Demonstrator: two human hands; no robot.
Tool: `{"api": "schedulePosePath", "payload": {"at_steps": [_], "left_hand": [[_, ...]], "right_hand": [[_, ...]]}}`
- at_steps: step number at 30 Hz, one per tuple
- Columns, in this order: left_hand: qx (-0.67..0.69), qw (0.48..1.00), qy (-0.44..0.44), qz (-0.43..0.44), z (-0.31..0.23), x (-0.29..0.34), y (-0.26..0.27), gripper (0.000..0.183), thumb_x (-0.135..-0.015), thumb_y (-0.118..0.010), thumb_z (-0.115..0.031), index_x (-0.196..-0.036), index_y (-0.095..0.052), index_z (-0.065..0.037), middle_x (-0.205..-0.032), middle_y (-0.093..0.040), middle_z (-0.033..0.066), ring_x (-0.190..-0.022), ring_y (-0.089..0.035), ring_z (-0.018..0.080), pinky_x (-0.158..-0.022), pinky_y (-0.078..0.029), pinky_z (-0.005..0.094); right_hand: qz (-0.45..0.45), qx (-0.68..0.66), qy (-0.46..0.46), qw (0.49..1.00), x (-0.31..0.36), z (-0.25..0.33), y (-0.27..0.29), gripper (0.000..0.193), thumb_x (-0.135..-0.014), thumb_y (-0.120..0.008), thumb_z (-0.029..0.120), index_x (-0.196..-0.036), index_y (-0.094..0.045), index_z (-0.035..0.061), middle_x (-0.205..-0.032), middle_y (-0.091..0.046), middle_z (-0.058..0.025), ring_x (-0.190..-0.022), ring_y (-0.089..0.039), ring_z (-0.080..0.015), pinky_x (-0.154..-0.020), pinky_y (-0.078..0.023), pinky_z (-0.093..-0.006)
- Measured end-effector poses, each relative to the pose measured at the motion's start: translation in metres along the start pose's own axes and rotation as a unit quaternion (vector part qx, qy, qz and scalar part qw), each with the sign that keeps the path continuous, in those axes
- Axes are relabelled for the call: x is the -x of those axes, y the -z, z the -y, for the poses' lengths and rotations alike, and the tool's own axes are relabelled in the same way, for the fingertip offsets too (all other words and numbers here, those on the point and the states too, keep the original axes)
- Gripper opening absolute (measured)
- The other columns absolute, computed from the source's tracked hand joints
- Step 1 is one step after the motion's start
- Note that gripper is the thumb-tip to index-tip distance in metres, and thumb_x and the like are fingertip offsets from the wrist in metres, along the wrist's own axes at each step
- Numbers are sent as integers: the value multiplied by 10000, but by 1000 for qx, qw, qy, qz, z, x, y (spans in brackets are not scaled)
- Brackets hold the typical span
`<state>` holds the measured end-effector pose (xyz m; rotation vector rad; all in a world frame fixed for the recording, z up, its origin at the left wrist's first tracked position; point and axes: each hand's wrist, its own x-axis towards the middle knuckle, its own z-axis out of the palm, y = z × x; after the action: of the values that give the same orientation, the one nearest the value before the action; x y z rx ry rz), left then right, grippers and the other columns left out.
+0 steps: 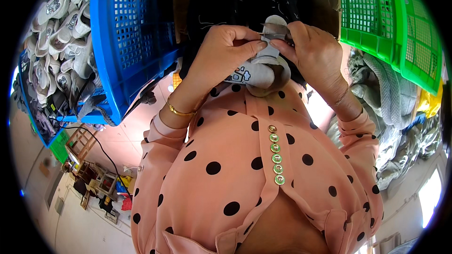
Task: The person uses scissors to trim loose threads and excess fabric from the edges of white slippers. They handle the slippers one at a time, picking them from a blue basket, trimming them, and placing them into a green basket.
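At far left, a heap of pale grey-and-white shoes [61,23] fills a blue crate, with a second, empty blue crate [129,33] tilted beside it. Near the middle, the left hand [221,59] pinches with thumb and forefinger the edge of a small grey shoe [263,68] held just above the pink dotted blouse [245,160]. The right hand [313,51] grips the shoe's top, its fingers closed around a small metal tool [273,32]. A green crate [391,23] stands at right, above crumpled grey cloth [391,113].
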<state>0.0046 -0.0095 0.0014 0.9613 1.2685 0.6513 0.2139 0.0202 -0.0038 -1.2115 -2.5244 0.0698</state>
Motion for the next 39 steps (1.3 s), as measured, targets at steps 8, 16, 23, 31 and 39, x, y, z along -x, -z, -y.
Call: {"api": "schedulePosePath", "payload": {"at_steps": [8, 16, 23, 31, 39], "left_hand": [[31, 999, 14, 2, 1, -2, 0, 222, -870, -701, -106, -1031, -697, 47, -848, -698, 79, -706, -637, 87, -639, -502, 192], [77, 997, 24, -14, 7, -3, 5, 234, -856, -705, -103, -1043, -712, 38, -832, -709, 101, -693, -638, 107, -639, -493, 201], [56, 998, 28, -8, -2, -3, 3, 244, -849, -708, -99, -1052, -709, 36, -849, -711, 110, -717, -656, 122, -658, -505, 213], [70, 997, 32, -3, -1, -3, 3, 250, -848, -712, -112, -1052, -712, 32, -835, -708, 105, -719, -653, 123, -659, -503, 215], [50, 998, 37, -3, -1, -4, 2, 188, -859, -711, -71, -1010, -691, 39, -847, -688, 67, -708, -639, 87, -635, -516, 198]], "right_hand": [[40, -390, -194, 899, -2, -2, -8, 364, -910, -633, 387, -874, -571, 29, -647, -599, -78, -547, -586, -252, -475, -442, -308], [41, -39, -7, 998, -3, -10, 24, 404, -812, -700, 444, -742, -514, 93, -576, -543, -20, -497, -555, -219, -453, -434, -319], [67, 74, 58, 993, -8, -5, 22, 422, -812, -661, 496, -704, -470, 136, -543, -481, 22, -519, -561, -142, -463, -441, -266], [92, 84, 53, 991, -8, -2, 22, 415, -839, -636, 502, -723, -494, 130, -546, -503, 25, -530, -574, -135, -473, -447, -257], [96, 77, 65, 990, -9, -3, 24, 398, -822, -658, 476, -717, -497, 128, -541, -501, 25, -531, -576, -139, -506, -454, -259]]}}
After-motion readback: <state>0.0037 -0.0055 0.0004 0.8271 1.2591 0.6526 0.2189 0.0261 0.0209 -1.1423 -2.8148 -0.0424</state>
